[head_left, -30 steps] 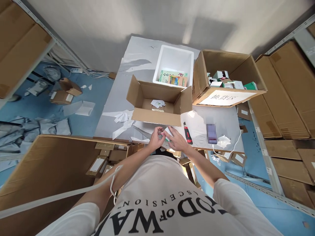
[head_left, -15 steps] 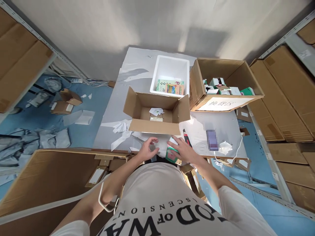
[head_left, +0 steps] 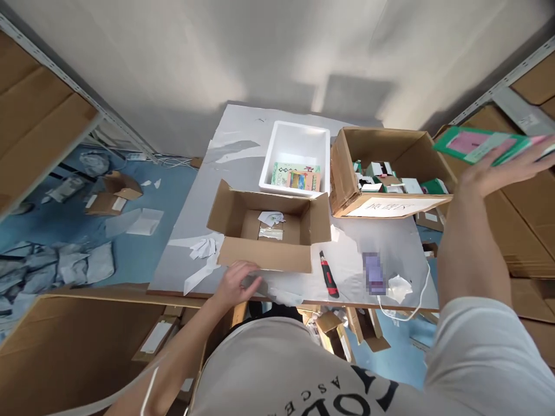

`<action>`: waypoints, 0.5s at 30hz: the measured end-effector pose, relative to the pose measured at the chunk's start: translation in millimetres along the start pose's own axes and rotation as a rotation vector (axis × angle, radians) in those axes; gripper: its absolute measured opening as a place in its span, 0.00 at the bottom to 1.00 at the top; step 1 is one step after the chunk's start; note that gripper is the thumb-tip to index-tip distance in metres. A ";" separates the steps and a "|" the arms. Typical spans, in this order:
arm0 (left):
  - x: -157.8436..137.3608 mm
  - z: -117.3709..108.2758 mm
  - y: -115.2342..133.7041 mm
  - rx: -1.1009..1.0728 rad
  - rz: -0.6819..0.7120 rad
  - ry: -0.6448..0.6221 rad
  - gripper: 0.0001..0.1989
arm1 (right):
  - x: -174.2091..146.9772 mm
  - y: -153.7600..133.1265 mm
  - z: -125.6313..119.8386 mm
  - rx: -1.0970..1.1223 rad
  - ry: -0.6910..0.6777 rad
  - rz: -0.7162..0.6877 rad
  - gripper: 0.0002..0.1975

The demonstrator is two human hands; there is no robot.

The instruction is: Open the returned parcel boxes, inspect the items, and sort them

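My right hand [head_left: 509, 167] is raised at the far right, its fingers along a flat green-and-pink box [head_left: 481, 144] that it holds above and to the right of the large carton. My left hand [head_left: 238, 284] lies at the table's front edge, touching or very near the front flap of an open cardboard box [head_left: 264, 254]. Its thumb stands apart from the fingers and nothing shows in it. Inside that box are a crumpled paper [head_left: 271, 218] and a small clear-wrapped item [head_left: 270, 233].
A white foam tub [head_left: 297, 144] holds printed packs. Beside it, a large carton [head_left: 347, 202] contains several small boxes. A red-and-black utility knife [head_left: 329, 277], a blurred purple device [head_left: 374, 273] with a white cable, and paper scraps [head_left: 203, 248] lie on the table [head_left: 191, 196].
My right hand has lifted the green-and-pink box from the table's front edge up to the far right. My left hand has moved left and flattened by the cardboard box's flap.
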State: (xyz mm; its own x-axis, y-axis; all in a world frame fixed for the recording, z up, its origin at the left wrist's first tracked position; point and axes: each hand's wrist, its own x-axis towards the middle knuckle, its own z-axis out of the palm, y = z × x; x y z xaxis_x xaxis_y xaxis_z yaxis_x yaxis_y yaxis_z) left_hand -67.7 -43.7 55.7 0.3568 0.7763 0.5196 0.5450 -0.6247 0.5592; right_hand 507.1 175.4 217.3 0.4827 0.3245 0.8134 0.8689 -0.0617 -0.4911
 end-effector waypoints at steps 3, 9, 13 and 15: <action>-5.7 -4.6 -7.3 0.127 -0.020 0.004 0.07 | -22.0 34.1 50.0 -0.202 -0.126 0.216 0.34; -11.7 -5.5 -29.6 0.427 -0.158 0.006 0.16 | -46.2 71.6 97.5 -0.471 -0.483 0.267 0.34; -10.8 1.5 -36.8 0.497 -0.208 -0.074 0.21 | -43.3 84.5 126.2 -0.620 -0.798 0.052 0.33; -11.0 4.7 -38.0 0.517 -0.227 -0.106 0.20 | -45.4 94.4 142.2 -0.688 -0.871 0.009 0.31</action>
State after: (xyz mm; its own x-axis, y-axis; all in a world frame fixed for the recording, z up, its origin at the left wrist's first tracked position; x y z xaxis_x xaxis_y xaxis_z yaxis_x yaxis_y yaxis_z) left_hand -88.9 -28.0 25.7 0.2474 0.9068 0.3412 0.9072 -0.3404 0.2470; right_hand 551.6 289.1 89.7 0.4824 0.8570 0.1811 0.8713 -0.4908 0.0015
